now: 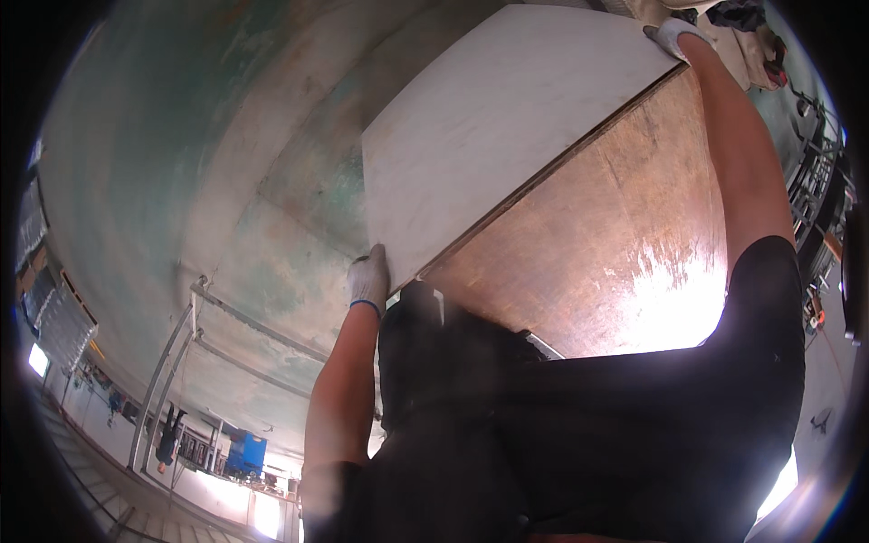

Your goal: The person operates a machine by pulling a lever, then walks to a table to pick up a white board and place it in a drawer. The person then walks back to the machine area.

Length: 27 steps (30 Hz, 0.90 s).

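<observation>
A large white flat panel (pixel 507 136) lies slantwise in front of me, its straight near edge running along a worn brown wooden surface (pixel 588 217). My left hand (pixel 369 279), in a whitish knit glove, is closed on the panel's near left corner. Over at the far right corner, my right hand (pixel 679 38) wears a similar glove and grips the edge. Most fingers of both hands are hidden by the panel or the angle. Strong glare covers part of the wooden surface near my right arm.
A metal tube frame (pixel 258 321) stands on the stained grey-green floor (pixel 226 118) at left. Beige cloth and dark items (pixel 747 45) are beyond my right hand. Metal racks (pixel 819 163) line the right side. In the distance are a person (pixel 168 439) and a blue box (pixel 246 452).
</observation>
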{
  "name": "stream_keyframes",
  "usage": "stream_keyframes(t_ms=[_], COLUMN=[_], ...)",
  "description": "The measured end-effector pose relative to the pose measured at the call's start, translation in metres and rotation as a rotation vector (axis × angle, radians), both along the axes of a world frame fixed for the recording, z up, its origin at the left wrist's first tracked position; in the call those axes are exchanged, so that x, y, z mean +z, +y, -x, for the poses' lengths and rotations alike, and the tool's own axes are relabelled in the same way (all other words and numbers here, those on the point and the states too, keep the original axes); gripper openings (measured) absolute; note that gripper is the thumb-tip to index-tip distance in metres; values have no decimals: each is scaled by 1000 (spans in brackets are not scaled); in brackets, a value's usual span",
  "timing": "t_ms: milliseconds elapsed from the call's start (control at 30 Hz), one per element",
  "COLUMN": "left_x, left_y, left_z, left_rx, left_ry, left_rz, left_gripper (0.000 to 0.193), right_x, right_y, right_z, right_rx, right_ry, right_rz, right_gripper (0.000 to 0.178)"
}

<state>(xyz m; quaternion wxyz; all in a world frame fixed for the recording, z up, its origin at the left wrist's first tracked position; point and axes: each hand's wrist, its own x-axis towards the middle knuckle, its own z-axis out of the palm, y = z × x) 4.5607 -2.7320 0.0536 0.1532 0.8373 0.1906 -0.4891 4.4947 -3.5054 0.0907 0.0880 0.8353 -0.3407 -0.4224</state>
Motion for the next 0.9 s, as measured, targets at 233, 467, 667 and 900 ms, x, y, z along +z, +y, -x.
stream_keyframes(t_ms=[233, 467, 667, 900], left_x=[-5, -10, 19, -19], left_y=[0, -6, -22, 1], left_z=[1, -1, -6, 4], left_rx=[-125, -303, -319, -922], left_ry=[30, 83, 57, -111], left_rz=[-109, -42, 32, 111], left_gripper=[72, 64, 43, 25], right_x=[71, 58, 47, 50], right_y=[234, 399, 416, 489], right_z=[-39, 47, 54, 61], right_rx=[353, 340, 351, 343], right_ry=[80, -914, -1142, -1199], right_rz=[-108, -355, -224, -174], right_gripper=[65, 37, 22, 17])
